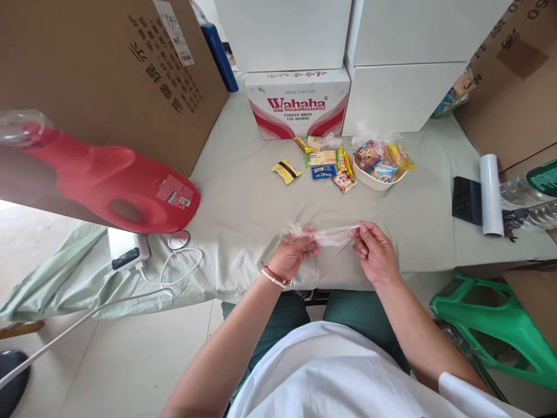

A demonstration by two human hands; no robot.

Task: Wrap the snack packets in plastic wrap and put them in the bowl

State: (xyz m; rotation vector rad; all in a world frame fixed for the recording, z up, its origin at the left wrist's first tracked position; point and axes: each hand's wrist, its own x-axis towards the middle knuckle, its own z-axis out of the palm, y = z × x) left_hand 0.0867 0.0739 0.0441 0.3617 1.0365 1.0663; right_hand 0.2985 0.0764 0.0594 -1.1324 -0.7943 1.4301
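Between my two hands, near the table's front edge, stretches a thin clear plastic bag (pixel 333 237). My left hand (pixel 296 252) is closed around its bunched end, and crumpled film sticks out past the fingers. The other end is pinched between the thumb and fingers of my right hand (pixel 374 249). Beyond the hands lie several small wrapped snacks, among them a yellow packet (pixel 286 172), a blue packet (pixel 324 172) and a pale green-edged packet (pixel 322 157). To their right, a white bowl (pixel 378 183) holds more wrapped snacks.
A white and red Wahaha carton (pixel 300 107) stands behind the snacks. On the left are a large red bottle (pixel 126 186), a white power bank (pixel 127 249) and its cable. A white roll (pixel 491 194) and a black flat object (pixel 466 200) lie at right, above a green stool (pixel 491 325).
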